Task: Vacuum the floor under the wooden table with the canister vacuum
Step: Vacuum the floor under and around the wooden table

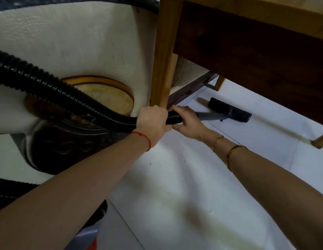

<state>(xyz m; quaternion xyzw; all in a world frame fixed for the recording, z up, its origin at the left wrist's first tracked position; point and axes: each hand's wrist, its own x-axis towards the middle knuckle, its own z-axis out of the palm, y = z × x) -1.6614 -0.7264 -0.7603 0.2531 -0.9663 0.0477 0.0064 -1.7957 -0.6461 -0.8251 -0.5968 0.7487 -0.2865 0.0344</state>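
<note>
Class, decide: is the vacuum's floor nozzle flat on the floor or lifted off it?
Flat on the floor: the black floor nozzle lies on the white tiles under the wooden table, no gap visible beneath.

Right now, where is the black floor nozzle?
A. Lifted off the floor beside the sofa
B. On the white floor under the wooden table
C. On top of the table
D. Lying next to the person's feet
B: the nozzle sits flat on the white floor beneath the table, past the table leg, while the left hand and right hand both hold the hose end at the wand.
</note>
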